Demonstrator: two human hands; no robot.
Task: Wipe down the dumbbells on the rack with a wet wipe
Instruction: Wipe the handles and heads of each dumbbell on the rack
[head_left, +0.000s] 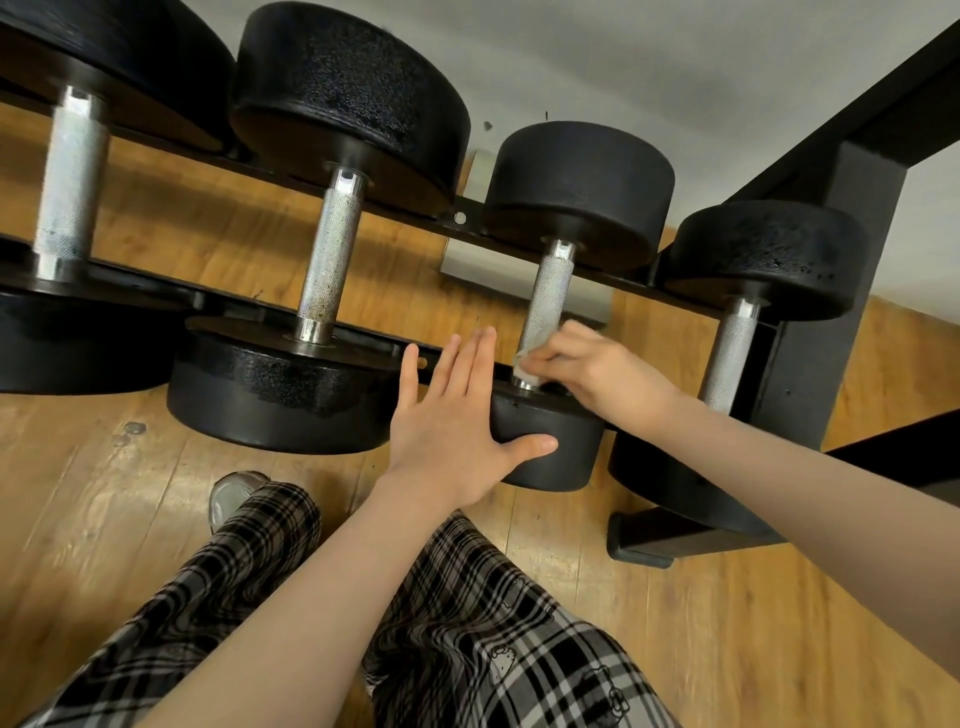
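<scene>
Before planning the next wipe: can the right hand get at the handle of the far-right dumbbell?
Probably yes. The right hand with the wipe is beside that bare handle; nothing lies between.

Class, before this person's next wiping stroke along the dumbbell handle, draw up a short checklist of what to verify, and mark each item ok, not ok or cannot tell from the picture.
1. Wipe is in the right hand, pinched against the lower end of the handle: ok.
2. Left hand steadies the near head, fingers straight, thumb on it: ok.
3. Dumbbell sits on both rack rails: ok.
4. Upper part of the handle is free of obstruction for the stroke: ok.
5. Wipe is damp enough: cannot tell.
6. Far head already wiped: cannot tell.
</scene>
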